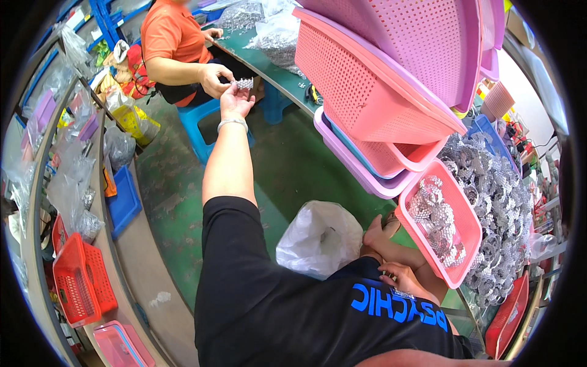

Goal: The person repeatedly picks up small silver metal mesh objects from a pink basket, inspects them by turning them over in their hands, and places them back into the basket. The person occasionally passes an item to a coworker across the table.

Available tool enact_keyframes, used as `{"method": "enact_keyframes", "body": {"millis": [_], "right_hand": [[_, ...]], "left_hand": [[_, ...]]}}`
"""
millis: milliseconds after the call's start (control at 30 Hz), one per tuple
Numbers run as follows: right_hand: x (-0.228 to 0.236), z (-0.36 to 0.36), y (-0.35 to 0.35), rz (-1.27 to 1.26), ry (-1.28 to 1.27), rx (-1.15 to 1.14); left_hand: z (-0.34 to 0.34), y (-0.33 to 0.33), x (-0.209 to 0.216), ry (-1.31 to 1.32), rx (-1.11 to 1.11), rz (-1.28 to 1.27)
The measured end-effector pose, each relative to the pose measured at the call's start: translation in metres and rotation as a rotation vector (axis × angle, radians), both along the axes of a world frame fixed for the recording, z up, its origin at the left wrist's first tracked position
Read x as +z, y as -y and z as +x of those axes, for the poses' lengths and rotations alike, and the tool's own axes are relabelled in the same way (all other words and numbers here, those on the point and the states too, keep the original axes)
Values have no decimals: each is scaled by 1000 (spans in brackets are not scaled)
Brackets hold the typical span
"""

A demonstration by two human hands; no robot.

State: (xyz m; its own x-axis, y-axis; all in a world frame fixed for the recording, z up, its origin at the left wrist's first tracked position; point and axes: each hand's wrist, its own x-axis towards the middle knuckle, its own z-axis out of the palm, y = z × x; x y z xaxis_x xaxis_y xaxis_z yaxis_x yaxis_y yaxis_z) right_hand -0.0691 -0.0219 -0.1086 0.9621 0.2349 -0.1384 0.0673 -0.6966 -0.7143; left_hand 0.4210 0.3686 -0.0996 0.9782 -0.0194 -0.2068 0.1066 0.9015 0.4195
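Silver piece [245,83] at palm-up left hand [238,101] (grip unclear), beside co-worker's hand [215,79], right hand [400,278] low, its hold unclear

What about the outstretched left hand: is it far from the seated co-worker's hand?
No, the left hand is right up by the co-worker's hand, with a silvery piece at their fingers.

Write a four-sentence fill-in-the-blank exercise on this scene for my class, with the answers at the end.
1. The left hand and a co-worker's hand meet at a small piece coloured ____.
2. The co-worker's top is ____.
3. A pale band circles the person's ____ wrist.
4. The basket holding shiny pieces is ____.

Missing words: silver; orange; left; pink.
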Motion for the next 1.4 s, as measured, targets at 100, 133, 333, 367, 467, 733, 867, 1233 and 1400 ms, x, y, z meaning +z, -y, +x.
{"method": "enact_keyframes", "body": {"millis": [100, 133, 333, 367, 467, 733, 867, 1233, 1400], "right_hand": [[1, 1, 0, 3, -21, -2], [0, 1, 1, -3, -17, 0], [-6, 0, 5, -32, 101, 56], [-5, 0, 5, -24, 99, 51], [-5, 1, 6, -35, 80, 43], [-9, -2, 13, 8, 35, -12], [-15, -4, 16, -2, 62, 2], [-17, -6, 23, 40, -26, -32], [-20, -5, 25, 4, -16, -11]], "left_hand": [[2, 6, 9, 51, 42, -58], [4, 7, 11, 66, 59, -71], [22, 20, 29, 86, 107, -145], [23, 23, 36, 92, 124, -154], [32, 28, 52, 102, 190, -165], [49, 32, 85, 100, 290, -183], [40, 34, 98, 64, 265, -124], [40, 36, 86, 7, 252, 24], [31, 32, 56, -108, 243, 159]]}}
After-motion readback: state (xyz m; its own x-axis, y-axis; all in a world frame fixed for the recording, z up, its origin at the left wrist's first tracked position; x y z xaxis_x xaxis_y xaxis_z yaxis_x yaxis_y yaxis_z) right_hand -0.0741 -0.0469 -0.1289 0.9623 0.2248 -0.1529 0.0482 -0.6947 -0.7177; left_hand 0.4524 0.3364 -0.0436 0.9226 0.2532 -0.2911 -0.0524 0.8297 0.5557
